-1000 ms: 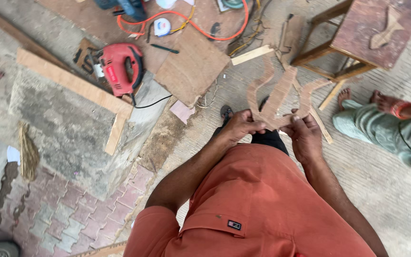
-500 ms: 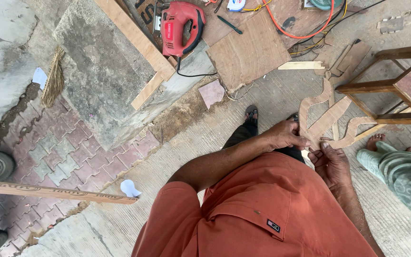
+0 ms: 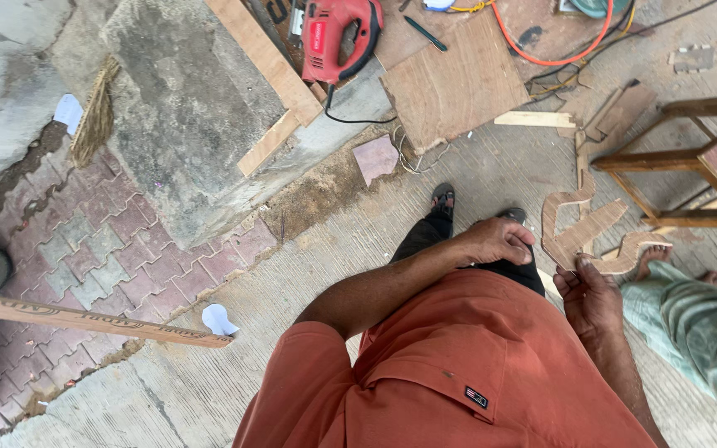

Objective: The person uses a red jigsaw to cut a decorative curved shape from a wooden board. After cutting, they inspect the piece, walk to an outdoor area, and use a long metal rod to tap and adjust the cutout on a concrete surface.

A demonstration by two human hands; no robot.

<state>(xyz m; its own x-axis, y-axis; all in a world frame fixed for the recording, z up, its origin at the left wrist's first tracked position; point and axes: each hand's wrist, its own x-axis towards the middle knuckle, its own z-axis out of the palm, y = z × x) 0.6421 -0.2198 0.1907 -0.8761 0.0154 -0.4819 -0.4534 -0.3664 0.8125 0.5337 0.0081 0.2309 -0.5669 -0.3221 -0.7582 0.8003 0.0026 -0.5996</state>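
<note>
Both my hands hold a flat wooden cut-out (image 3: 582, 236) with curved, snaking arms, out in front of my orange shirt. My left hand (image 3: 498, 241) grips its left edge with the fingers curled. My right hand (image 3: 589, 297) holds its lower edge from below, thumb on the wood. Above my left hand, my feet in dark sandals (image 3: 443, 199) stand on the ribbed concrete floor.
A red jigsaw (image 3: 338, 33), a plywood sheet (image 3: 458, 75) and an orange cable (image 3: 553, 54) lie ahead. A plank (image 3: 263, 54) rests on a concrete block (image 3: 184, 124). To the right are a wooden stool frame (image 3: 690, 158) and another person's leg (image 3: 695, 328). A long stick (image 3: 85, 319) lies left.
The view has swung, so the block and jigsaw sit further up and left. My hands still hold the cut-out, now lower and to the right of my body.
</note>
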